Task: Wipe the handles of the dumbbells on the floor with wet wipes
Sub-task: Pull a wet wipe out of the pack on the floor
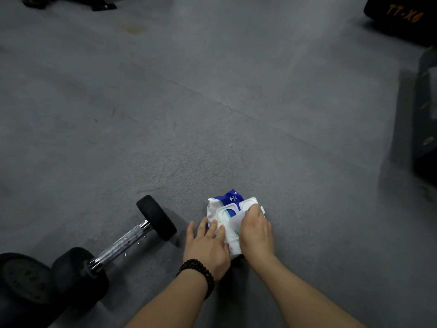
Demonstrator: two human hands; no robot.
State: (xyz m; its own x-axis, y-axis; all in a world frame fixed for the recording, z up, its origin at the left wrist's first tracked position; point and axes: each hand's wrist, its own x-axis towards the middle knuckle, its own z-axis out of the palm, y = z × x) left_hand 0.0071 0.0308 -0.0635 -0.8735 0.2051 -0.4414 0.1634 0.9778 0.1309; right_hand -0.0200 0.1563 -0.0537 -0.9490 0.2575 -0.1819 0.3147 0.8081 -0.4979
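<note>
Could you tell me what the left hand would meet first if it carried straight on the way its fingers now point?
The left hand lies flat, fingers pointing forward and slightly right, their tips already on the near edge of the wet wipe pack. Going on, it would likely slide up over the pack toward its white lid, which the right hand is working.

"TT-X0" in orange, black equipment [402, 17]

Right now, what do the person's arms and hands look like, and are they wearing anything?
Both forearms are bare, with no sleeves showing. The left hand and right hand wear no gloves. A dark beaded bracelet circles the left wrist.
</note>
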